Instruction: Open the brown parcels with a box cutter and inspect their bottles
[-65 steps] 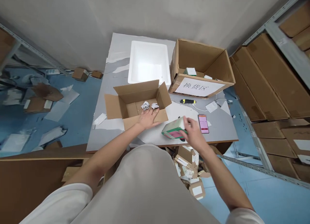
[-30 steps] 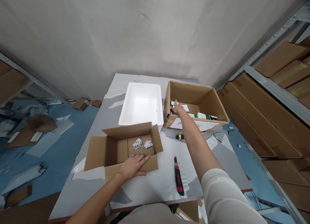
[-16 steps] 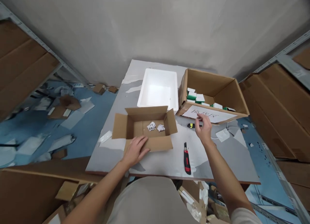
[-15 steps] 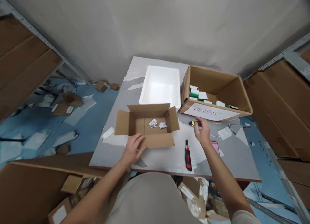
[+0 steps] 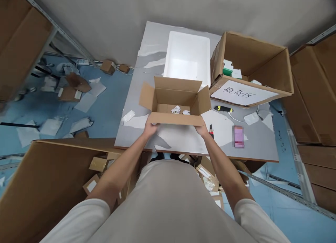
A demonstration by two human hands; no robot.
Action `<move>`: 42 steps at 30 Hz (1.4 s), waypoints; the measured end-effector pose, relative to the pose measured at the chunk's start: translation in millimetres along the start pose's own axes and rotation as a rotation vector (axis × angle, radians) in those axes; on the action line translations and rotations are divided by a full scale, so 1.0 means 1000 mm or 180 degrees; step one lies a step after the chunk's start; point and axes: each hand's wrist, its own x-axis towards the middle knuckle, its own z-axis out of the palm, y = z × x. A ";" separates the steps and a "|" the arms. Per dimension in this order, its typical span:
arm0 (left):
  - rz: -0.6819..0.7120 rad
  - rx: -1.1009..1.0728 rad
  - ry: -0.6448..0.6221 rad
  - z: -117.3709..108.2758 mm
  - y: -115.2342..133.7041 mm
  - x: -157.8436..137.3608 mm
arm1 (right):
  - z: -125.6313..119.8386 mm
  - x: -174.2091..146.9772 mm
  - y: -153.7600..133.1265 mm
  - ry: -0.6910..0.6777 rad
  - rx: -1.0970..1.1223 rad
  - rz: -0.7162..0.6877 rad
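An open cardboard box point(image 5: 176, 118) with its flaps spread is between my two hands. Two crumpled pieces of paper point(image 5: 175, 110) lie on its bottom. My left hand point(image 5: 150, 126) grips the box at its near left corner, fingers partly hidden behind the front flap. At the near right corner my right hand point(image 5: 201, 128) grips it too, its fingers mostly hidden by the cardboard. Just right of that hand lies a red and black utility knife point(image 5: 211, 131), partly covered by my wrist. A yellow and black utility knife point(image 5: 223, 109) rests farther right.
Behind the box stands a white foam container point(image 5: 187, 57). A larger cardboard box point(image 5: 257, 57) with green and white cartons and a handwritten label is at the back right. A phone point(image 5: 238, 136), blurred out, lies on the table point(image 5: 259, 141). A big open carton point(image 5: 60, 166) stands at lower left.
My right hand has come from beside the yellow and black knife to the box's right corner. My left hand now grips the left corner. The view has shifted.
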 end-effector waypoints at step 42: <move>0.2437 0.0296 -0.2665 0.167 0.128 -0.117 | 0.005 -0.363 0.016 0.4635 0.1020 0.1509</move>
